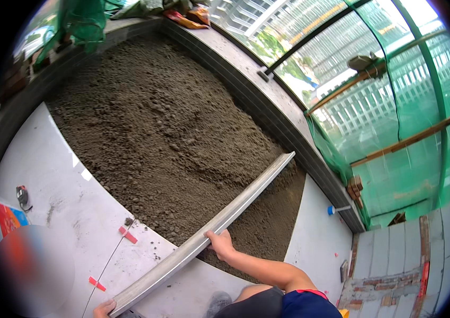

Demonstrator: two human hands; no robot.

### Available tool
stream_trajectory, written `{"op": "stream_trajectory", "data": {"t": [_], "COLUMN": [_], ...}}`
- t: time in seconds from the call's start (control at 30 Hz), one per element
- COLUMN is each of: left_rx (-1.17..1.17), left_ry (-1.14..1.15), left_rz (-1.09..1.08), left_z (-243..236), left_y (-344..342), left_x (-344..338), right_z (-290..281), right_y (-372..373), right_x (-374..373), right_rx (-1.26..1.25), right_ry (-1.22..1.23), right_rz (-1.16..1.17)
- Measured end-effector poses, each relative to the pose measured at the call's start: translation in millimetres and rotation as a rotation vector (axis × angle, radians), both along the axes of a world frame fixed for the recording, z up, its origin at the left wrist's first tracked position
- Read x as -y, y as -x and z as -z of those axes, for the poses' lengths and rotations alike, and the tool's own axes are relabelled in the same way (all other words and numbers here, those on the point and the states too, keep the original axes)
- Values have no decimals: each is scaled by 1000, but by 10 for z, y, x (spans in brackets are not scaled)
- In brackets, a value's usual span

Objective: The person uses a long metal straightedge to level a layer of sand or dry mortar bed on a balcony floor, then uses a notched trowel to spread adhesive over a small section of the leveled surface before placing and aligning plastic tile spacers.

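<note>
A long metal screed bar lies slantwise across the damp, sandy mortar bed. Its far end reaches the low wall at the right, while its near end lies over the pale floor tiles. My right hand is closed around the bar partway along. At the bar's near end, my left hand grips it, partly cut off by the lower edge of the picture. Mortar beyond the bar is lumpy; the patch on its near right side looks smoother.
Two red levelling wedges sit along a tile joint. Left of them are a tape measure and a colourful bag. A tiled low wall borders the mortar. At right, another tile carries a blue-capped item; green netting hangs behind.
</note>
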State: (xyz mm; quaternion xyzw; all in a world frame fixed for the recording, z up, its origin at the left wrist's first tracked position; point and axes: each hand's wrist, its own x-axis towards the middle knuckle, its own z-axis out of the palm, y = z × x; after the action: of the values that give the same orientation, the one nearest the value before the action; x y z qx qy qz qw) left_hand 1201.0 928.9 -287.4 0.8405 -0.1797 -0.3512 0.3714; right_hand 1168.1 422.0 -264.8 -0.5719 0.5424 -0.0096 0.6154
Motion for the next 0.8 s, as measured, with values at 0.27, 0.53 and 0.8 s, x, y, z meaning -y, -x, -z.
{"op": "stream_trajectory", "data": {"t": [0.27,0.53,0.8], "left_rx": [123,153,240], "left_ry": [6,-34,-78], "left_rz": [-24,-150,-310], "left_z": [147,70,334], "left_y": [57,34,192], "left_x": [-6,-14,147], "right_z": [376,236,34], "right_y": [-195,-958,-2301], "right_x": [105,-24,-81], "right_rx": [16,23,42], "right_ry": [-47,-11,197], "right_rz": [63,-31,-477]}}
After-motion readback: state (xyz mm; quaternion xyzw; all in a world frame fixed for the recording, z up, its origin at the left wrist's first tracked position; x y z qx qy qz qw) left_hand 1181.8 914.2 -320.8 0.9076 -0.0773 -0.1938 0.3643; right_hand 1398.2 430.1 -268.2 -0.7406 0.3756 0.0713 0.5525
